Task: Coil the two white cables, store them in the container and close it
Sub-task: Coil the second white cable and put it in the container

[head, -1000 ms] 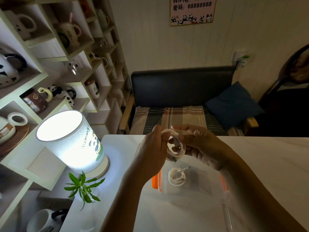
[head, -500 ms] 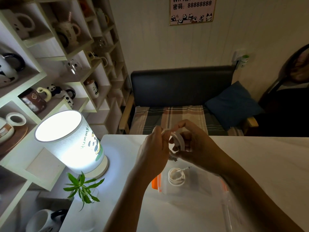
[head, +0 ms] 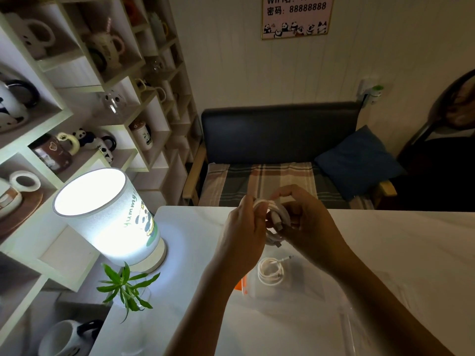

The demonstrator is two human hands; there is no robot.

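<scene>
Both my hands hold one white cable (head: 276, 217) as a small coil above the white table (head: 401, 247). My left hand (head: 243, 235) pinches the coil's left side, and my right hand (head: 308, 227) grips its right side, with a plug end hanging down between them. A second white cable (head: 270, 273), coiled, lies inside a clear plastic container (head: 295, 286) with an orange clip on its left side, just below my hands. A clear lid (head: 359, 335) lies near the table's front right, blurred.
A lit cylindrical lamp (head: 110, 217) stands at the table's left edge, with a small green plant (head: 126, 286) in front of it. Shelves of mugs (head: 77, 111) fill the left wall. A dark bench with a blue cushion (head: 359, 160) sits behind the table.
My hands have drawn closer together and the held cable's loops have tightened into a smaller coil. The coiled cable in the container has not moved.
</scene>
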